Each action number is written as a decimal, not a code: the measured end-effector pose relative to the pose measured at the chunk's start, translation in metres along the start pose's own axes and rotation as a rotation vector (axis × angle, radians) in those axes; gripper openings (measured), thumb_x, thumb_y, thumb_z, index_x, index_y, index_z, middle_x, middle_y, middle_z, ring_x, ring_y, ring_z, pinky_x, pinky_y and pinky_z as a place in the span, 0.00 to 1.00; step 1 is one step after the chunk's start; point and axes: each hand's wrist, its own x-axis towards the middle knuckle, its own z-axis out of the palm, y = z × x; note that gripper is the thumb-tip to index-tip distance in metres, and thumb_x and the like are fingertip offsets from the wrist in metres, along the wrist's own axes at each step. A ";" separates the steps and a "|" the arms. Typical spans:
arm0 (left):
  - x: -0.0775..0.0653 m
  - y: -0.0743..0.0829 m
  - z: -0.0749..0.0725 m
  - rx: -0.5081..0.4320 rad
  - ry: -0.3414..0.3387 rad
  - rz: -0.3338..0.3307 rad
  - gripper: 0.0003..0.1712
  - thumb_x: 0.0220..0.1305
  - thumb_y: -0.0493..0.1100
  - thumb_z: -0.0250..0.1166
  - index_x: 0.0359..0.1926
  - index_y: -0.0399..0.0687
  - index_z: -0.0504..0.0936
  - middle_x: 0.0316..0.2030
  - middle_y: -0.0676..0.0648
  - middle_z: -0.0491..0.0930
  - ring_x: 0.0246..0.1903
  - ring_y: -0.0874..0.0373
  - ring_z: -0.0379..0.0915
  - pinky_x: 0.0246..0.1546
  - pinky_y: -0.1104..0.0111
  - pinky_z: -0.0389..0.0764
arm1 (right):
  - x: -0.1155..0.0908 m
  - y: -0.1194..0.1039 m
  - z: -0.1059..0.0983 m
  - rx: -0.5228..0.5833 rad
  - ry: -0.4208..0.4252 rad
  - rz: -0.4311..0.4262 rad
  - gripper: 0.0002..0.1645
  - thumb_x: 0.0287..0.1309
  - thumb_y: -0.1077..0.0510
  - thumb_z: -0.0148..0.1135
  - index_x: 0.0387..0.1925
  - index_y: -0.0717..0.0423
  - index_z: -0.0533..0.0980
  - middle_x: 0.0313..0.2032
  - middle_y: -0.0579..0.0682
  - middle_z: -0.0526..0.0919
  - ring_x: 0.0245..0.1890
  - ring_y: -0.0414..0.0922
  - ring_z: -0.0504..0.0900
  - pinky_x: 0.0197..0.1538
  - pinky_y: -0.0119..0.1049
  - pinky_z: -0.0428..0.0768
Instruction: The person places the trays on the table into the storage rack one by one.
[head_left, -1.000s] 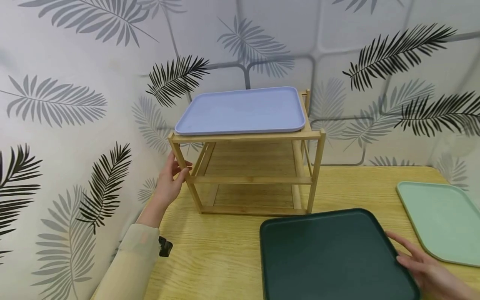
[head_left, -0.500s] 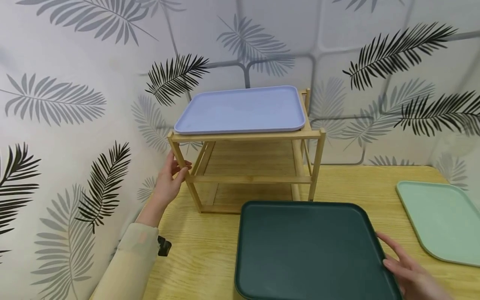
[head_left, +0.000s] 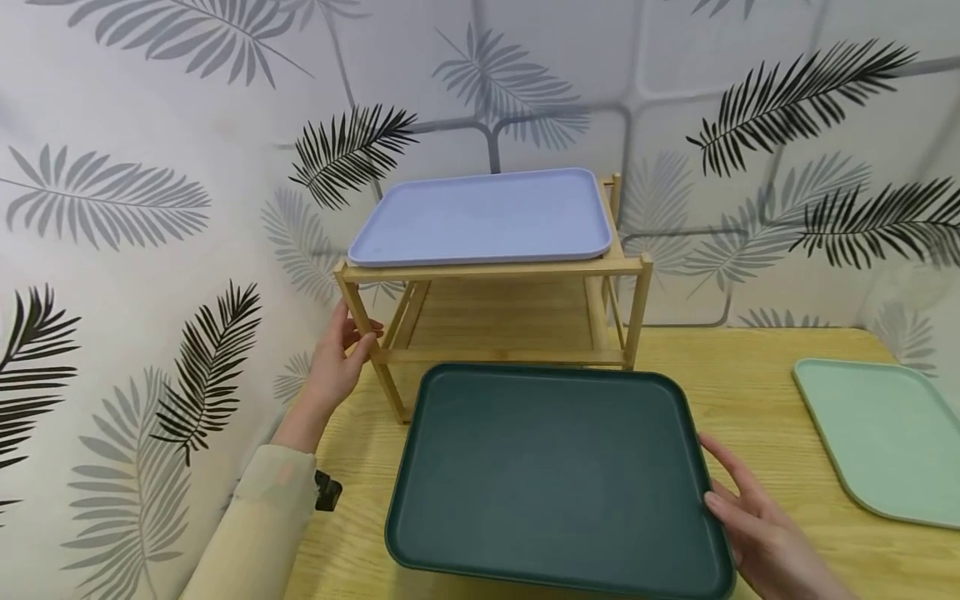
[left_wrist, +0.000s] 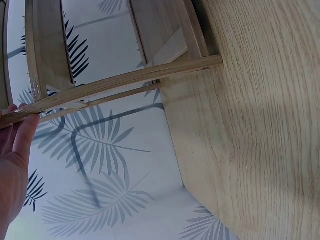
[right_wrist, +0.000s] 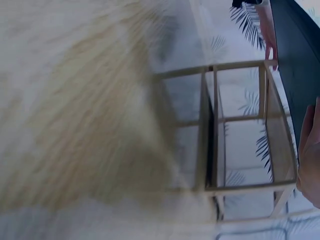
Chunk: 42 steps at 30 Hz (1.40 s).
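Observation:
My right hand point(head_left: 761, 521) grips the right edge of a dark green rectangular tray point(head_left: 555, 483), thumb at the rim. The tray is held above the table, in front of a wooden rack point(head_left: 502, 357), and hides most of its lowest level. My left hand point(head_left: 337, 364) holds the rack's left front post; in the left wrist view its thumb and fingers lie around that post point(left_wrist: 100, 89). A lavender tray point(head_left: 483, 218) lies on the rack's top level. Bare slats show on the middle shelf point(head_left: 502, 312).
A mint green tray point(head_left: 885, 437) lies on the wood-grain table point(head_left: 720, 367) at the right. White wall covering with leaf prints point(head_left: 180, 200) stands close behind and to the left of the rack. The right wrist view is partly blurred.
My right hand has moved the dark green tray leftward and toward the rack, raising it in front of the lower level. My left hand stays on the post.

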 end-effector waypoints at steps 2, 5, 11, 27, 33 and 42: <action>0.001 -0.001 0.001 -0.001 -0.003 -0.001 0.39 0.70 0.25 0.51 0.75 0.39 0.45 0.48 0.25 0.73 0.52 0.31 0.73 0.46 0.43 0.77 | 0.006 0.001 0.005 -0.056 0.051 -0.011 0.35 0.76 0.67 0.23 0.71 0.27 0.52 0.64 0.45 0.71 0.60 0.49 0.74 0.56 0.46 0.77; 0.002 -0.006 0.002 -0.006 0.006 0.021 0.39 0.69 0.25 0.51 0.75 0.38 0.46 0.47 0.25 0.74 0.51 0.30 0.73 0.45 0.42 0.77 | 0.014 0.000 0.011 -0.150 0.137 -0.011 0.34 0.77 0.66 0.28 0.71 0.28 0.48 0.62 0.43 0.72 0.57 0.46 0.75 0.53 0.45 0.79; 0.007 -0.033 0.001 -0.008 0.018 0.027 0.41 0.71 0.29 0.53 0.77 0.48 0.44 0.48 0.29 0.76 0.52 0.34 0.74 0.45 0.45 0.79 | 0.030 0.000 0.022 -0.273 0.227 -0.027 0.35 0.77 0.65 0.33 0.74 0.34 0.40 0.61 0.44 0.72 0.56 0.46 0.77 0.51 0.44 0.80; 0.001 -0.018 0.002 0.007 0.016 0.036 0.39 0.69 0.25 0.53 0.75 0.38 0.46 0.44 0.27 0.76 0.49 0.32 0.75 0.43 0.45 0.79 | 0.069 0.004 0.037 -0.400 0.365 -0.010 0.37 0.75 0.61 0.43 0.75 0.43 0.39 0.54 0.48 0.74 0.48 0.43 0.80 0.47 0.40 0.81; 0.005 -0.040 0.002 0.000 0.018 0.063 0.40 0.70 0.29 0.55 0.76 0.45 0.46 0.43 0.31 0.77 0.49 0.34 0.76 0.42 0.48 0.81 | 0.085 0.000 0.037 -0.396 0.433 -0.027 0.38 0.74 0.59 0.46 0.75 0.47 0.40 0.47 0.46 0.77 0.41 0.41 0.82 0.42 0.37 0.82; 0.008 -0.040 0.000 -0.002 0.023 0.082 0.41 0.69 0.29 0.55 0.76 0.47 0.47 0.43 0.32 0.78 0.48 0.36 0.77 0.40 0.48 0.82 | 0.112 -0.006 0.038 -0.382 0.513 -0.074 0.40 0.74 0.57 0.47 0.76 0.49 0.38 0.38 0.41 0.79 0.36 0.38 0.79 0.37 0.31 0.79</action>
